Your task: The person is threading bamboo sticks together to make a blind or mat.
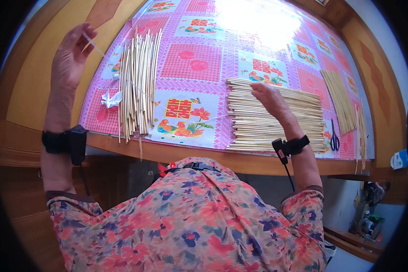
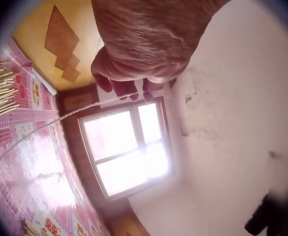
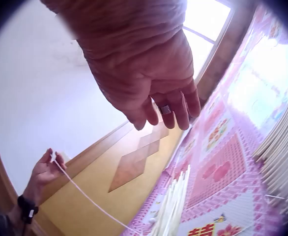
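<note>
My left hand (image 1: 70, 59) is raised beyond the table's left side and pinches a thin white string (image 2: 92, 104) between thumb and fingertips. From those fingers the string (image 3: 92, 199) slants down past a loose bundle of pale sticks (image 1: 138, 84). A row of sticks laid side by side (image 1: 276, 122) lies at the right, with a bit of string at its left edge. Over the far edge of that row is my right hand (image 1: 272, 99). In the right wrist view this hand (image 3: 149, 83), a ring on one finger, has its fingers loosely bent, holding nothing visible.
A patterned pink cloth (image 1: 192, 63) covers the table. Crumpled white plastic (image 1: 111, 99) lies left of the loose bundle. At the right are a second row of sticks (image 1: 339, 102), dark scissors (image 1: 334, 138) and a few separate sticks (image 1: 360, 136). The table's wooden edge (image 1: 190, 157) runs along my front.
</note>
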`<state>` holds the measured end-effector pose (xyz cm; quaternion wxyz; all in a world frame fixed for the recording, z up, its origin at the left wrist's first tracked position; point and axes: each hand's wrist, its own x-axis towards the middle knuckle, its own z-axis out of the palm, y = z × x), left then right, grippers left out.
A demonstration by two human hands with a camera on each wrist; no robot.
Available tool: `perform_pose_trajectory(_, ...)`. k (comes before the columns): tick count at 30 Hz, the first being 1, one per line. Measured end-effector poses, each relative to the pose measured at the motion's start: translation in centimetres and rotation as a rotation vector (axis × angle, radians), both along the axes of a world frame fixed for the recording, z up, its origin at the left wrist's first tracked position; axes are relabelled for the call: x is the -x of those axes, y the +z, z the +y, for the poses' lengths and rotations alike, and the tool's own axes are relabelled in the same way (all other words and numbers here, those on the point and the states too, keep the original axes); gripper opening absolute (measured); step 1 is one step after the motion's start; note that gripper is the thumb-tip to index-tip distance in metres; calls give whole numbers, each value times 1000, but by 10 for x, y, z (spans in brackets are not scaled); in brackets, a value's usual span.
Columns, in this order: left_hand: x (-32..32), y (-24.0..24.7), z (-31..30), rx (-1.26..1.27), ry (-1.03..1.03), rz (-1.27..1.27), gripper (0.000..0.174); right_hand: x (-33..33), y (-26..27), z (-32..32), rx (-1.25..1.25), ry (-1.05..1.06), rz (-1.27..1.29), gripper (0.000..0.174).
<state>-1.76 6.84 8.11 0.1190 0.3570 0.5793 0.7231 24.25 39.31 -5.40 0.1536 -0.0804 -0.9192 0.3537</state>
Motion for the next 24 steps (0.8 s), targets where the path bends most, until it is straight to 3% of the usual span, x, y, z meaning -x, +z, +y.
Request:
perform_pose_trajectory(2,-50,7,39,-1,-53,94,20,35,44,-43,443,192,222,37)
perform_pose_trajectory(5,-94,15,70,52,-181,91,19,63,95,-97,713,529,438,41)
perform_pose_trajectory(7,-103,21,79,21,-252,267,18,70,104,-111,745,585,515,35)
perform_pose_trajectory(9,-91,25,76,33,-262,214,19,66,110,-116,1027,649,405,27)
perform_pose_trajectory(10,-88,27,74,44,-279,160,19,57,115,-119,1104,518,390,22)
perform_pose_trajectory(11,-92,32,71,43,-271,158,19,52,114,-114,1106,523,383,22)
perform_pose_trajectory(13,-106,40,68,-74,-162,-168,15,40,111,-95,996,558,341,19)
perform_pose_trajectory(14,-75,35,56,-134,-455,-175,21,35,106,-91,895,461,348,17)
perform_pose_trajectory(15,-58,34,47,-136,-457,-177,21,31,101,-85,893,459,346,17)
perform_pose_trajectory(17,-34,34,34,-289,-481,-302,21,21,91,-70,723,243,152,15)
perform_pose_trajectory(19,-9,39,19,-374,-321,-336,19,5,73,-51,642,149,111,15)
perform_pose_trajectory(21,5,42,3,-460,-475,-387,17,-16,49,-28,587,22,42,14)
perform_pose_trajectory(23,47,34,-18,-481,-300,-291,16,-44,26,-3,604,-29,16,14)
perform_pose_trajectory(24,60,28,-30,-483,-305,-294,16,-60,15,6,570,-94,-38,14)
